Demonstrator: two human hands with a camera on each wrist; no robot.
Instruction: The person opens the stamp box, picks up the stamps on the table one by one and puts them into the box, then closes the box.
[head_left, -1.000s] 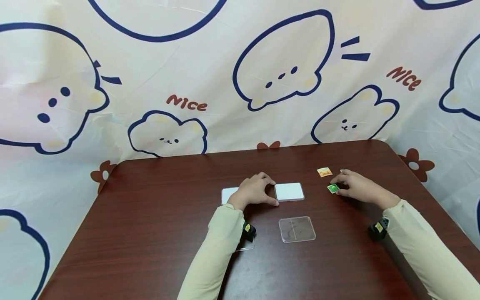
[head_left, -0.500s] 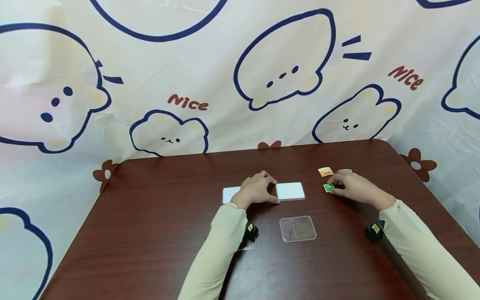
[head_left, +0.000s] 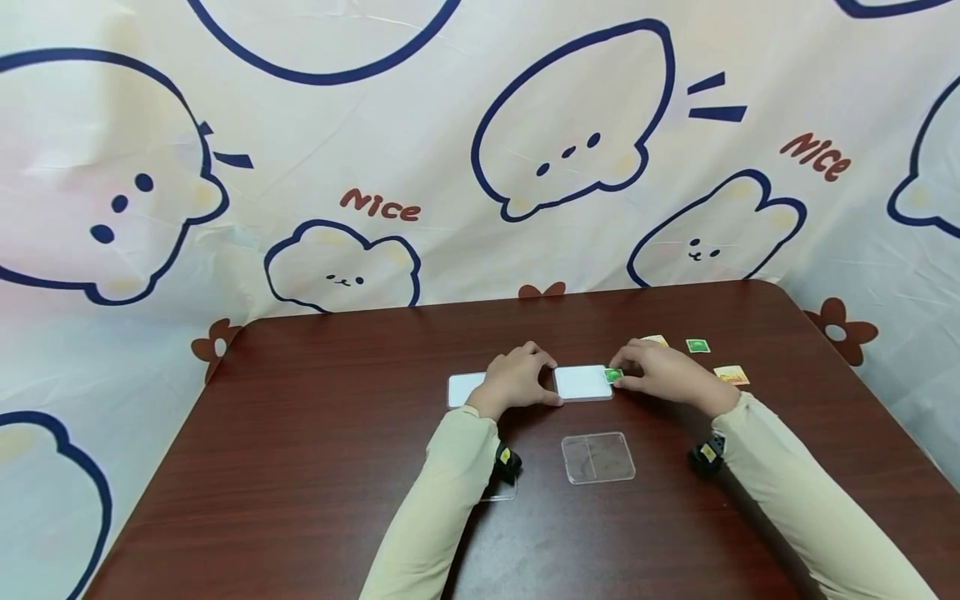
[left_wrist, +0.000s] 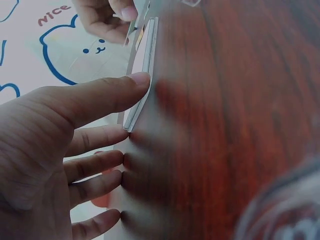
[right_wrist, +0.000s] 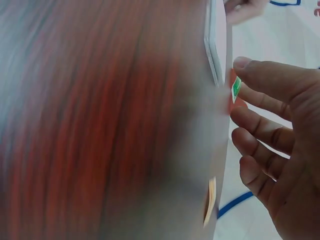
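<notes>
Lining up the green card (head_left: 613, 376) with the white box (head_left: 583, 382)

My left hand (head_left: 517, 382) holds the white box's left end between thumb and fingers on the counter (head_left: 300, 433). My right hand (head_left: 662, 372) pinches the green card at the box's right end; I can't tell whether card and box touch. I judge the step in hand to be placing the card against the box. The next move calls for a steady left hold and a small, level nudge before loosening the right pinch.
</notes>
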